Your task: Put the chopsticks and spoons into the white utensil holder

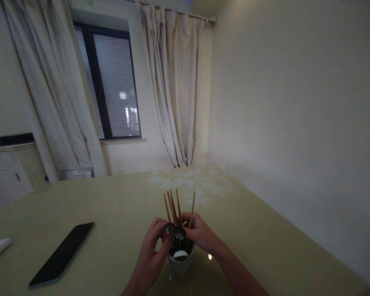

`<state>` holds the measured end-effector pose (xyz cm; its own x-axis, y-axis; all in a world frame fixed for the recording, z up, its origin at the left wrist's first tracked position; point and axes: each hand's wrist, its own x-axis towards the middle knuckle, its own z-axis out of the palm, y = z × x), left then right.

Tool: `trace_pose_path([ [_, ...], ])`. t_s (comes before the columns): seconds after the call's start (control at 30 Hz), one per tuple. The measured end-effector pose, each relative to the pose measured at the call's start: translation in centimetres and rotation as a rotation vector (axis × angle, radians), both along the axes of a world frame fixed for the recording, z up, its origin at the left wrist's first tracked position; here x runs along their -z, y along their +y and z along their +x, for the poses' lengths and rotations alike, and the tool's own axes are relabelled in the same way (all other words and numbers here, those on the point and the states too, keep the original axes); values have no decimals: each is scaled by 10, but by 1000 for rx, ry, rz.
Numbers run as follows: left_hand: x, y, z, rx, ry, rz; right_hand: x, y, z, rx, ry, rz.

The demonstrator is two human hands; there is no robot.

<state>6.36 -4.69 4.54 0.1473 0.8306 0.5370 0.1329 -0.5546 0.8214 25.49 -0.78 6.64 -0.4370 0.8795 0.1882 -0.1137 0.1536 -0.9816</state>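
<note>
Pinching a dark spoon [169, 226] in the left hand [150, 245], at ten o'clock on the cup [181, 266], low at six o'clock; at two, curling the right hand [201, 233] beside a chopstick [193, 207], cannot tell whether gripping.

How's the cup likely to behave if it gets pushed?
Could tip if pushed high: the chopsticks stand well above the rim of the cup. Pushed low, it may slide, since the table looks glossy. Contents would probably shift; the chopsticks lean at different angles.
</note>
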Motion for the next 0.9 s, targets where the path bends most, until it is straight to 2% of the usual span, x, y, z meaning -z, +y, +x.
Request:
trace_pose_path([
  [0.23, 15, 7, -1, -24, -119, -137, 0, -2, -1, -47, 2, 13],
  [0.37, 14, 10, 1, -66, -170, -175, 4, 1, -3, -72, 51, -27],
  [0.57, -2, 19, 7, 59, -120, -280, 7, 3, -8, -101, 205, -13],
  [0.8, -35, 23, 13, 256, 50, -377, 34, 19, -14, -47, 347, -92],
  [0.9, -43, 23, 19, 332, 82, -442, 39, 22, -14, -57, 378, -122],
])
